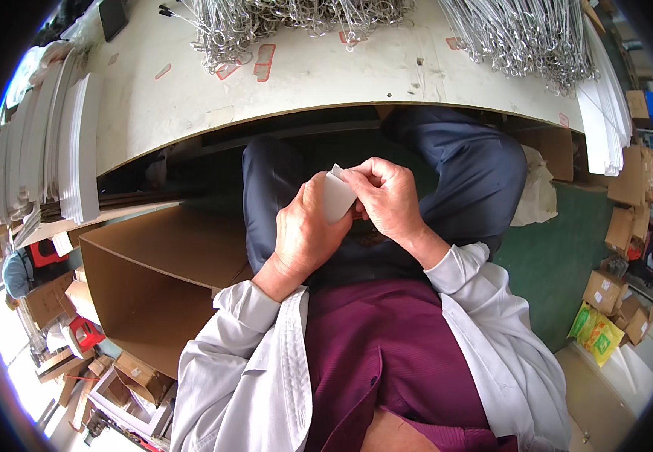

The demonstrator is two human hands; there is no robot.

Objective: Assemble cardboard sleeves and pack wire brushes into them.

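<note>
Above my lap, both hands meet around a small white card-like piece (337,197) with rounded lower corners. My left hand (305,227) is closed on its left side, the thumb lying along its edge. At the top right corner, my right hand (387,197) pinches the piece between thumb and forefinger, its other fingers curled in. A small tip of white pokes up above the thumbs; whether it is a second layer I cannot tell. Part of the piece is hidden behind the fingers.
Bundles of looped metal wire hooks (285,26) and more wire pieces (526,38) lie on the white table (146,98) ahead. White strips (78,143) stand stacked at its left end, others (604,113) at its right. An open cardboard box (161,248) sits left of my legs.
</note>
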